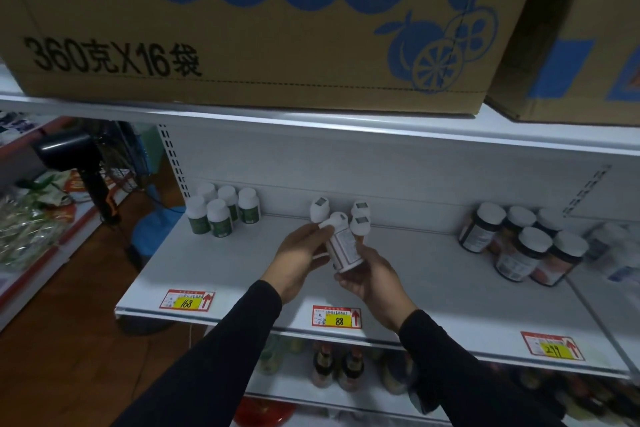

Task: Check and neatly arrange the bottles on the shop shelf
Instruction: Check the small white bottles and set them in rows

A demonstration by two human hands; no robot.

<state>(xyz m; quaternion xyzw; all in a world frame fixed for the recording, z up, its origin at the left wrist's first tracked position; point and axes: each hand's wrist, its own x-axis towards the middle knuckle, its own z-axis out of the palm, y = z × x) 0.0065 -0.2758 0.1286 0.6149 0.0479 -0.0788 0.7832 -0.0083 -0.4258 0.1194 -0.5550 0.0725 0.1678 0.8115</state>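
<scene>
A white bottle [343,246] with a printed label and a white cap is held tilted above the middle of the white shelf [433,277]. My left hand [301,256] grips its cap end from the left. My right hand [372,276] cups its base from below. Behind it stand three matching white bottles [360,218] near the back panel. Several green-labelled bottles [221,210] stand grouped at the shelf's left. Several dark bottles with white caps [526,243] stand at the right.
Large cardboard boxes [242,21] sit on the shelf above, close overhead. Price tags [336,316] run along the shelf's front edge. Dark sauce bottles [337,366] stand on the lower shelf. A black fan [83,163] and packaged goods are at the left across the aisle.
</scene>
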